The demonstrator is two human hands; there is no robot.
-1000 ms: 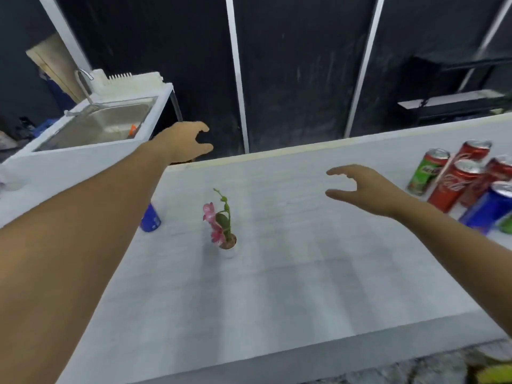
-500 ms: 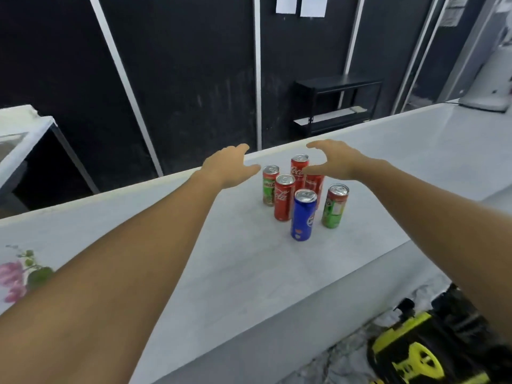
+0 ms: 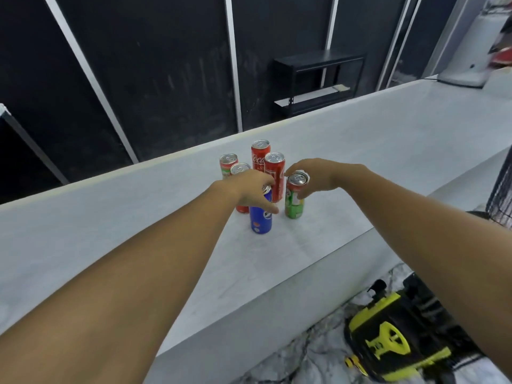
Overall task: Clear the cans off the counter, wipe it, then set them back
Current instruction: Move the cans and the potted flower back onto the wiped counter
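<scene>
Your left hand (image 3: 250, 189) curls round the top of the blue can (image 3: 260, 220), thumb across its front, gripping it. Your right hand (image 3: 318, 176) wraps its fingers round the upper part of the green can (image 3: 295, 200) — just at 3 o'clock of the blue one. Both cans stand upright on the pale counter (image 3: 388, 151). At 12 o'clock behind them cluster four more upright cans, two tall red cans (image 3: 274, 173) among them. A yellow-and-black machine (image 3: 393, 342) sits on the floor at 5 o'clock.

Pale grey counter (image 3: 388, 139), six upright cans (image 3: 274, 173) clustered (mostly red)
</scene>
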